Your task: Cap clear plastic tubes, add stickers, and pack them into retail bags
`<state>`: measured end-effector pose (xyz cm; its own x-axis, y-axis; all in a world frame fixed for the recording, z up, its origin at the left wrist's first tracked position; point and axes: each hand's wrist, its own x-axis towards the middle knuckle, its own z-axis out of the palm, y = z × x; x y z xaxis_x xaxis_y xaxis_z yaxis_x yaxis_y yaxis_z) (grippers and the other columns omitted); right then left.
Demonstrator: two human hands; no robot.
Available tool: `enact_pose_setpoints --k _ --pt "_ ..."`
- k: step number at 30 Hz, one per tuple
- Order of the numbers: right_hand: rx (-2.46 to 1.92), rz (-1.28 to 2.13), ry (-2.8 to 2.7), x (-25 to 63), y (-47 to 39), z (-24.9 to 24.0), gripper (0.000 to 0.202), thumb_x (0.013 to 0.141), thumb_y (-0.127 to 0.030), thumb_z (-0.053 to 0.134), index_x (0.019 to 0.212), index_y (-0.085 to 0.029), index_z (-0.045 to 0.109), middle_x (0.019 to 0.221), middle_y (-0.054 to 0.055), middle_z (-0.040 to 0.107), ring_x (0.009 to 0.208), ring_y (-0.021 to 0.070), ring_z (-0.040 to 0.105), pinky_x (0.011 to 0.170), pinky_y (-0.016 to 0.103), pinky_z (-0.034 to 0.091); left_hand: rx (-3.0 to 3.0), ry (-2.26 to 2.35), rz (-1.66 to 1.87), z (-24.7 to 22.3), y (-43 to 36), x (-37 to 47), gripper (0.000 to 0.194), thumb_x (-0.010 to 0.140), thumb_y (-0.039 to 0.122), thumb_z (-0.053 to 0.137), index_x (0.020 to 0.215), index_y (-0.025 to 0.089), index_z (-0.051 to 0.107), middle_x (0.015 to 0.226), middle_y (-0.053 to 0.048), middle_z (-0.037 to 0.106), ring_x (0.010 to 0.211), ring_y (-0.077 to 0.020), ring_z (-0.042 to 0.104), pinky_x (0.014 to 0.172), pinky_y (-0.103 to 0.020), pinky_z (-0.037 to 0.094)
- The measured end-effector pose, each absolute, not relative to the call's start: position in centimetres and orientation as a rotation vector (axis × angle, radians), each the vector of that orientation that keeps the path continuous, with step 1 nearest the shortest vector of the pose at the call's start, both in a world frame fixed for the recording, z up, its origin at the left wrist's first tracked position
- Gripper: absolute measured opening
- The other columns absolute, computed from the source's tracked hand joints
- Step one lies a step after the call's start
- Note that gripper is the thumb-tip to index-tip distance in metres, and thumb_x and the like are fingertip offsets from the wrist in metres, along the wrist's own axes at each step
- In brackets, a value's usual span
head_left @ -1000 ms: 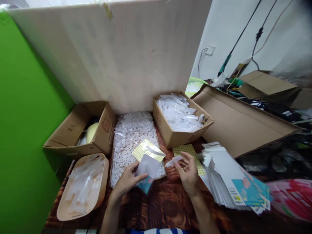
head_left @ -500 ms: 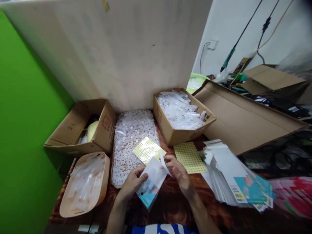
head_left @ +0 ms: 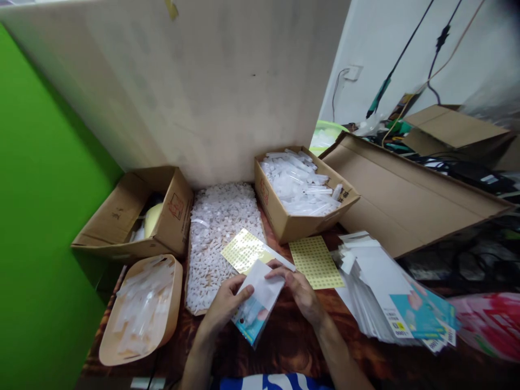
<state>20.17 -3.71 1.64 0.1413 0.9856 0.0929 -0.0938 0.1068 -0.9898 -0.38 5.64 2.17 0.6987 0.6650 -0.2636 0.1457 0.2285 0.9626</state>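
Observation:
Tilted in front of my body is a clear plastic bag [head_left: 264, 306] with a white and blue printed card inside. My left hand [head_left: 228, 303] grips its left edge, the thumb lying over the front. My right hand [head_left: 298, 290] has its fingers closed at the bag's upper right corner. A narrow white strip [head_left: 281, 257] runs along the back of those fingers; whether they also pinch it is hidden. Just beyond the bag, a yellow sticker sheet [head_left: 244, 250] lies on a tray of small white pieces [head_left: 221, 216].
Another sticker sheet [head_left: 316, 262] lies right of my hands, beside a fanned stack of printed bags [head_left: 377, 292]. Behind stands a cardboard box [head_left: 309, 222] of clear tubes. At left are a beige bin [head_left: 175, 303] of plastic pieces and an open carton [head_left: 173, 216].
My right hand has come in onto the bag's top corner. The strip, curled beside the fingers before, now lies straighter behind them. The bag has shifted slightly right.

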Motion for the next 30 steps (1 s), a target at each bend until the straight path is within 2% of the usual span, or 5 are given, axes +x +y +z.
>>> enact_pose_setpoints --k 6,9,15,22,30 --pt "-1.165 0.893 -0.745 19.2 -2.8 0.8 0.037 0.096 -0.053 0.056 0.116 -0.023 0.065 0.117 0.009 0.065 0.104 0.0233 0.063 0.093 0.035 0.051 1.495 1.032 0.668 3.5 5.0 0.6 0.045 0.091 0.053 0.062 0.121 0.02 0.071 0.116 -0.01 0.071 0.107 -0.0284 0.065 0.087 -0.035 0.053" --pt "-1.155 0.912 -0.801 18.3 -2.4 1.1 0.048 0.094 -0.053 0.061 0.131 -0.023 0.057 0.12 0.01 0.065 0.106 0.0249 0.064 0.093 0.037 0.053 1.88 1.045 0.843 4.6 3.6 1.7 0.036 0.097 0.036 0.056 0.13 0.029 0.067 0.127 -0.01 0.065 0.116 -0.0275 0.06 0.095 -0.039 0.052" --pt "-1.402 0.795 -0.879 18.2 -1.9 2.1 0.039 0.095 -0.052 0.056 0.088 -0.017 0.07 0.086 0.007 0.069 0.083 0.0228 0.066 0.076 0.03 0.054 2.19 0.765 0.775 5.8 1.5 2.8 0.036 0.095 0.026 0.058 0.13 0.027 0.065 0.129 -0.012 0.063 0.116 -0.0263 0.061 0.099 -0.042 0.053" --pt "-1.407 0.853 -1.095 18.1 -3.0 2.2 0.03 0.096 -0.035 0.055 0.114 -0.018 0.071 0.098 0.007 0.074 0.084 0.0227 0.07 0.072 0.03 0.055 2.061 0.819 0.857 6.2 3.4 3.7 0.019 0.096 0.027 0.057 0.107 0.024 0.073 0.108 -0.01 0.069 0.102 -0.0233 0.067 0.091 -0.037 0.056" --pt "-1.452 0.66 -1.299 17.0 -3.3 2.0 0.027 0.097 -0.024 0.049 0.095 -0.02 0.076 0.079 0.006 0.073 0.073 0.0232 0.07 0.075 0.033 0.057 2.116 0.733 0.787 6.0 4.1 3.9 0.018 0.098 0.029 0.052 0.099 0.029 0.07 0.101 -0.012 0.07 0.096 -0.0275 0.067 0.084 -0.043 0.055"
